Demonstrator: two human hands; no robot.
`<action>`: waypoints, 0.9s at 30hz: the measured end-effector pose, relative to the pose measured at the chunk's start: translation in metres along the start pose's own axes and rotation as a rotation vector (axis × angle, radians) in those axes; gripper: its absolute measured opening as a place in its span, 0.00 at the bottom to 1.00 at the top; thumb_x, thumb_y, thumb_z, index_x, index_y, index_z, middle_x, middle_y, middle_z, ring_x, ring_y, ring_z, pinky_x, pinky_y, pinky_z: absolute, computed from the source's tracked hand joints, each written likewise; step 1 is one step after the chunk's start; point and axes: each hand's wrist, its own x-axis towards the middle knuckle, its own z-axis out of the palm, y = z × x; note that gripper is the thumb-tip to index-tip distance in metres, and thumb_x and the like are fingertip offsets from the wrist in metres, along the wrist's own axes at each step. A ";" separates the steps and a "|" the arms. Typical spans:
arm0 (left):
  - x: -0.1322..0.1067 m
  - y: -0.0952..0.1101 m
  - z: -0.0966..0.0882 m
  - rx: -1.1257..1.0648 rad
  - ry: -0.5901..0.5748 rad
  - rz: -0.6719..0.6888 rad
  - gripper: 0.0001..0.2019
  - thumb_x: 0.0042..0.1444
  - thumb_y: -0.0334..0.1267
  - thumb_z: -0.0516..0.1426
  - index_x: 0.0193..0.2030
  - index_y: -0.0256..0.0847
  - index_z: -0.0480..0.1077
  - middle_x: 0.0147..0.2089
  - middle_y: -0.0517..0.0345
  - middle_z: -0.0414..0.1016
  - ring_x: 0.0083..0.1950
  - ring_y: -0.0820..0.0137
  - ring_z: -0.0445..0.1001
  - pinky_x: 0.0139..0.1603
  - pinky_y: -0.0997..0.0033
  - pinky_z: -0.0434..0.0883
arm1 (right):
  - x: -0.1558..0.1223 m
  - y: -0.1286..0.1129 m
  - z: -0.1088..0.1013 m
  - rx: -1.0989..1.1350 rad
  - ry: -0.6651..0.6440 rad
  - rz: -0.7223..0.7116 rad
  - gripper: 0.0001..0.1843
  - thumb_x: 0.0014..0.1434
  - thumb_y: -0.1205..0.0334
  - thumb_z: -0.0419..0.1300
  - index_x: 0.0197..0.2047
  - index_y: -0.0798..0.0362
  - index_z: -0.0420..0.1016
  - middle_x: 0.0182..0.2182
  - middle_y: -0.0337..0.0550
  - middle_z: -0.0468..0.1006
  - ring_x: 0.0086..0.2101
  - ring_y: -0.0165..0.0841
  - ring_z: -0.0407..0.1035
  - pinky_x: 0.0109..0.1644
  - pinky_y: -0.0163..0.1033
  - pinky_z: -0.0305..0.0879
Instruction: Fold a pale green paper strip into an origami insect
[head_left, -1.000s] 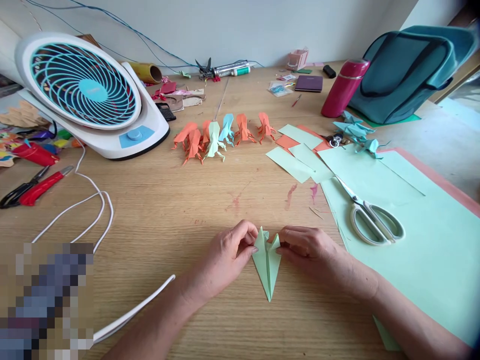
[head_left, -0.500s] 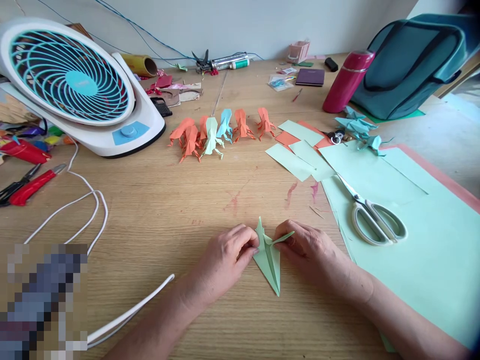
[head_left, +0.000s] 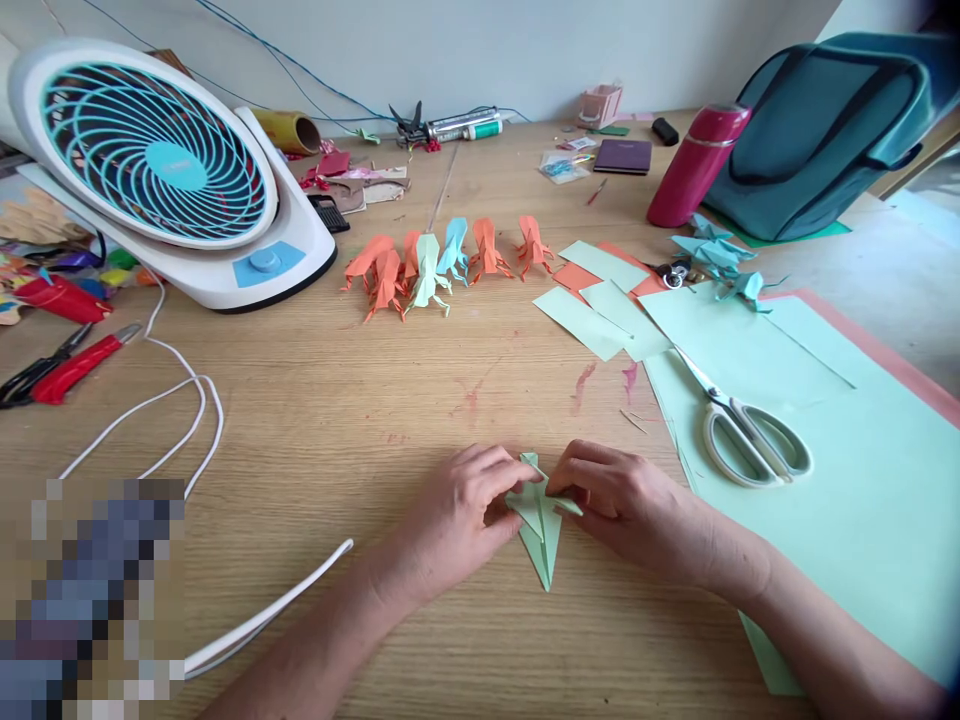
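A small light-green folded paper piece (head_left: pixel 541 535) lies on the wooden table (head_left: pixel 375 400), its long point aimed toward me. My left hand (head_left: pixel 457 520) pinches its upper left part with closed fingers. My right hand (head_left: pixel 622 505) pinches the upper right flap, fingers pressed together on the paper. Both hands rest on the tabletop, meeting over the top of the fold.
A row of orange, green and blue origami figures (head_left: pixel 442 262) stands farther back. White-handled scissors (head_left: pixel 750 435) lie on large green paper sheets (head_left: pixel 862 470) at right. A white-and-teal fan (head_left: pixel 165 170) with its white cable (head_left: pixel 180 420) is at left, red pliers (head_left: pixel 60 365) beside it. A red bottle (head_left: pixel 694 165) and teal bag (head_left: pixel 817 130) stand at back right.
The upper flaps that stuck up have been folded down, so the paper piece looks shorter at the top. Both hands have closed in over its upper end.
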 end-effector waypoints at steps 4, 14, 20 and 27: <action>0.000 0.001 -0.001 0.038 -0.021 0.017 0.10 0.58 0.26 0.61 0.44 0.44 0.75 0.41 0.59 0.74 0.46 0.67 0.71 0.45 0.69 0.67 | 0.001 0.000 -0.002 0.022 0.015 0.035 0.07 0.64 0.72 0.57 0.40 0.52 0.73 0.34 0.39 0.72 0.29 0.27 0.66 0.33 0.34 0.61; -0.001 0.005 0.002 0.076 -0.005 -0.055 0.12 0.56 0.25 0.62 0.45 0.42 0.75 0.43 0.58 0.72 0.46 0.67 0.72 0.46 0.69 0.70 | 0.002 -0.005 0.003 0.031 0.084 0.168 0.06 0.66 0.69 0.57 0.37 0.52 0.73 0.31 0.36 0.70 0.27 0.26 0.62 0.31 0.33 0.58; -0.002 0.004 0.003 0.050 0.011 -0.065 0.09 0.55 0.26 0.64 0.41 0.42 0.75 0.42 0.59 0.72 0.46 0.68 0.72 0.47 0.69 0.70 | 0.004 -0.004 0.012 -0.024 0.175 0.180 0.07 0.63 0.73 0.58 0.35 0.53 0.73 0.28 0.35 0.68 0.25 0.26 0.60 0.29 0.33 0.56; -0.003 0.003 0.002 0.052 0.020 -0.020 0.09 0.56 0.25 0.64 0.41 0.42 0.76 0.41 0.60 0.73 0.45 0.69 0.73 0.46 0.70 0.69 | 0.003 0.000 0.020 -0.058 0.270 0.151 0.10 0.60 0.75 0.60 0.43 0.52 0.69 0.31 0.35 0.72 0.27 0.26 0.65 0.31 0.31 0.60</action>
